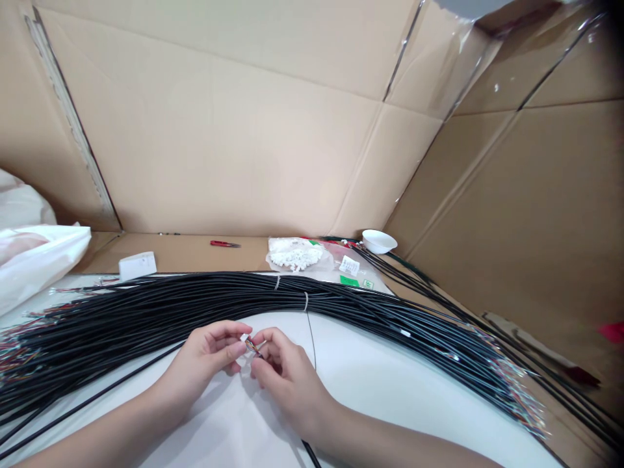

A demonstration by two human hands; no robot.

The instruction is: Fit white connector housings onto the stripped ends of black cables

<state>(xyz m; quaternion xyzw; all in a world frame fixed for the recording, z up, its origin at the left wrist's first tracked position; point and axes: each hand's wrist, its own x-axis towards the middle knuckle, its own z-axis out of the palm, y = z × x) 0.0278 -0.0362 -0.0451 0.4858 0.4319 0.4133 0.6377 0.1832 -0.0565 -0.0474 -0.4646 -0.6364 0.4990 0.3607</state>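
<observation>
My left hand (pixel 207 354) pinches a small white connector (pixel 244 337) between thumb and fingertips. Short coloured wires (pixel 252 346) run from it to my right hand (pixel 291 377), whose thumb and fingers are closed on them where they leave a black cable. Below my right wrist a length of black cable (pixel 311 454) comes into view. Just beyond both hands lies a thick bundle of black cables (pixel 195 296), bound by pale ties (pixel 306 301), with coloured wire ends fanning out on either side. My fingers partly cover the connector and the wires.
Behind the bundle sit a bag of small white pieces (pixel 297 255), red snips (pixel 225 244), a white bowl (pixel 379 241) and a white paper label (pixel 137 266). A white plastic bag (pixel 39 260) stands at left. Cardboard walls (pixel 234 130) enclose the white worktop (pixel 370 370).
</observation>
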